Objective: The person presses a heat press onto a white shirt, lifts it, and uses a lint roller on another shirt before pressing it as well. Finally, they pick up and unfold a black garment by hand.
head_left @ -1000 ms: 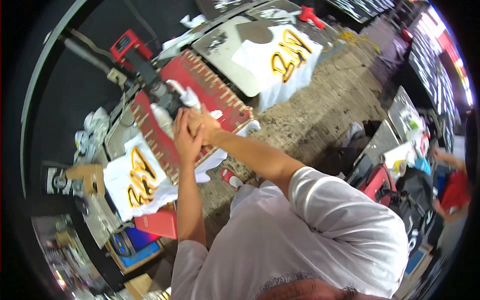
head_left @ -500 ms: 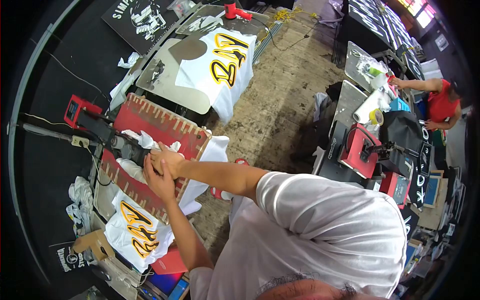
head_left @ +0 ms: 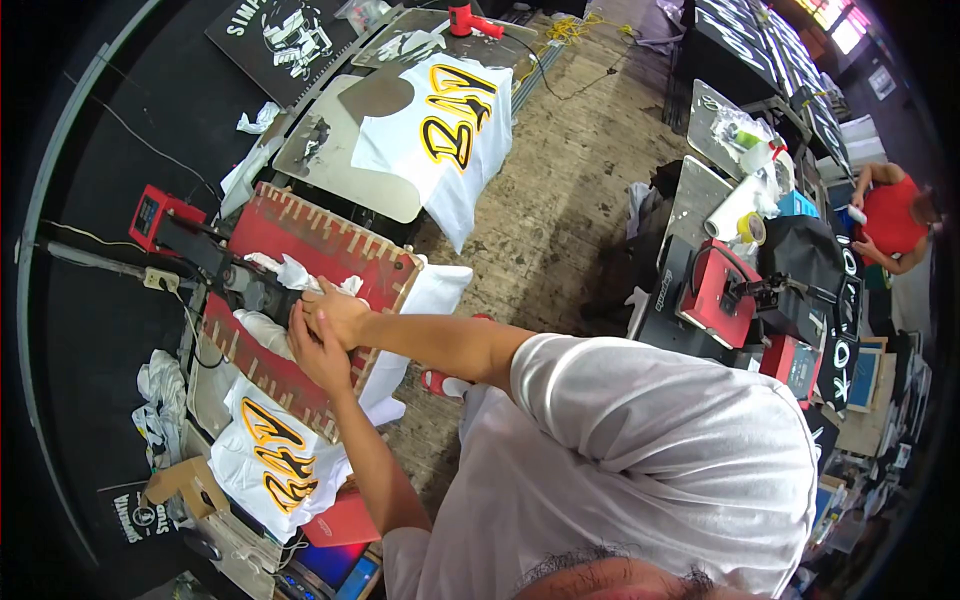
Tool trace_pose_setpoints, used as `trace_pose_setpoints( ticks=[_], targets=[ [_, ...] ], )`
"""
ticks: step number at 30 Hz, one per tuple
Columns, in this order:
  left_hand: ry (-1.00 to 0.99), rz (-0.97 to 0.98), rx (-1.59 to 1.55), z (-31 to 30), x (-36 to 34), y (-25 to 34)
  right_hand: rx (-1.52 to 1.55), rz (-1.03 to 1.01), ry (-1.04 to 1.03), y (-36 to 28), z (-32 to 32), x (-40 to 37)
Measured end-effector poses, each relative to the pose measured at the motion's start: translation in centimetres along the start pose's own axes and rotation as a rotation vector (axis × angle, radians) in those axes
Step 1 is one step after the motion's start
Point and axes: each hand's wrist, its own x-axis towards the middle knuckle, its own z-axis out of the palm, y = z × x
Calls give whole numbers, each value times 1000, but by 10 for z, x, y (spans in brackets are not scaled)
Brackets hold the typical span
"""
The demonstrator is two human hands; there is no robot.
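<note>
Stained floor (head_left: pixel 560 220) beyond; left hand (head_left: pixel 320 355), right hand (head_left: pixel 340 312) pressed together over red press (head_left: pixel 300 235), grip beneath hidden; printed white shirts (head_left: pixel 400 135) either side.

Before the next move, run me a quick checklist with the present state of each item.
1. Hands together: ok; the left hand and right hand meet over the red heat-press plate.
2. Grip: cannot tell; the hands hide what lies beneath them.
3. White cloth flat under the plate: cannot tell; only its protruding part shows.
4. Controller reading: cannot tell; too small.
5. Plate top free of loose rags: not ok; a white rag lies near the right hand.
6. Red heat gun away from the hands: ok; it lies beyond the printed white shirt.
</note>
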Motion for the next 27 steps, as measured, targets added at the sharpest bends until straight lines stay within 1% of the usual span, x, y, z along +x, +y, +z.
trace_pose_setpoints(
  ticks=[3,5,9,14,17,18,20,24,27],
  targets=[
    [4,1,6,-1,0,2,40,10,17,-2,-7,-1],
    [8,1,10,0,1,2,18,0,-68,-4,-17,-3],
    [1,-17,18,2,0,0,-13,-6,-55,-5,-21,-5],
    [9,-42,12,3,0,0,-29,7,-111,-5,-19,-3],
    [1,-54,6,1,0,3,-38,-7,-151,-6,-29,-4],
    [1,-54,11,1,-1,3,-35,-10,-150,-6,-24,-3],
    [3,-38,12,1,0,3,-39,2,-83,-4,-16,-2],
    [1,-29,20,2,0,-1,-59,6,-96,-7,-23,-5],
    [3,-31,24,2,-1,-1,-58,7,-47,-7,-18,-5]
  ],
)
